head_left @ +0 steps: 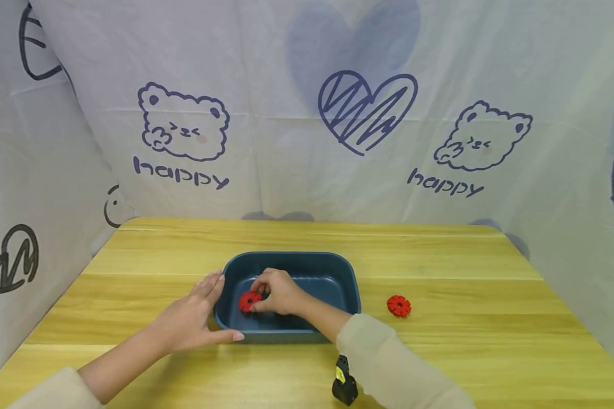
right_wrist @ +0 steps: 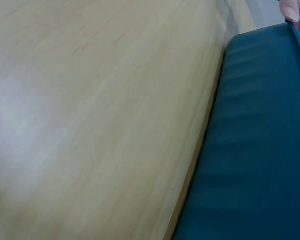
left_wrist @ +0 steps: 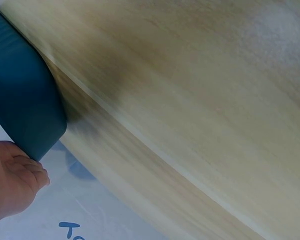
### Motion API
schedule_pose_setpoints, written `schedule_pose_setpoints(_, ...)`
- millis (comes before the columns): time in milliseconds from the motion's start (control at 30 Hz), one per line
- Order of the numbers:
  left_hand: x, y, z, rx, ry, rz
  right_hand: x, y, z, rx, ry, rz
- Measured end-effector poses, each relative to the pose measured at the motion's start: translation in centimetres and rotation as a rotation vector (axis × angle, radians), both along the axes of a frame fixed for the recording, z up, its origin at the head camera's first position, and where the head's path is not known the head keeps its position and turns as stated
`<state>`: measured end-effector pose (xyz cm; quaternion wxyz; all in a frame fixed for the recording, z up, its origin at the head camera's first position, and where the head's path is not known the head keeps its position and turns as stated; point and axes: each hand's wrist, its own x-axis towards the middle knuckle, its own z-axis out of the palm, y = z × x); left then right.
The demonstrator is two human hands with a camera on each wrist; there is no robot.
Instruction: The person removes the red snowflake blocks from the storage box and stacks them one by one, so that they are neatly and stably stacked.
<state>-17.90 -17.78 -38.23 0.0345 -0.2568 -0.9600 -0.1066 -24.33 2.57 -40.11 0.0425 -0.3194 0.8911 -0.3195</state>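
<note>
A dark blue rectangular basin [head_left: 307,336] stands on the wooden table. Inside it, toward the left end, my right hand [head_left: 281,291] pinches a red notched disc [head_left: 246,301] with a hole in its middle, tilted up between thumb and fingers. My left hand [head_left: 194,315] lies at the basin's left end, fingers extended along the side wall and thumb spread to the front rim. In the left wrist view the left hand [left_wrist: 19,182] touches the basin's outer wall [left_wrist: 27,85]. A thumb tip [right_wrist: 290,11] shows at the rim in the right wrist view.
Another red notched disc [head_left: 399,306] lies on the table [head_left: 465,341] to the right of the basin. A small black device with a yellow patch [head_left: 345,383] shows beside the right sleeve [head_left: 389,358]. White cloth [head_left: 276,170] with drawings hangs behind the table and at both sides.
</note>
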Motion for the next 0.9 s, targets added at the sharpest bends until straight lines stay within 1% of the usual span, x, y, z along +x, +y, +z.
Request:
schedule_pose_setpoints(133,0.0,0.0,0.1,-0.003,0.002,0.004,0.2,0.8,0.3,-0.041,0.021,-0.008)
schedule_pose_setpoints(300,0.0,0.0,0.2,-0.011,-0.002,0.010,0.5,2.1,0.9,-0.119,0.046,-0.012)
schedule_pose_setpoints(433,0.0,0.0,0.3,-0.015,-0.004,0.013,0.7,3.1,1.3,-0.145,0.065,-0.012)
schedule_pose_setpoints(567,0.0,0.1,0.4,-0.017,-0.009,0.014,1.1,4.0,1.7,-0.156,0.089,-0.038)
schedule_pose_setpoints(700,0.0,0.1,0.4,-0.019,-0.015,0.016,1.6,4.8,1.9,-0.176,0.126,-0.076)
schedule_pose_setpoints(900,0.1,0.1,0.5,-0.013,-0.015,0.021,2.3,6.0,1.9,-0.214,0.212,-0.104)
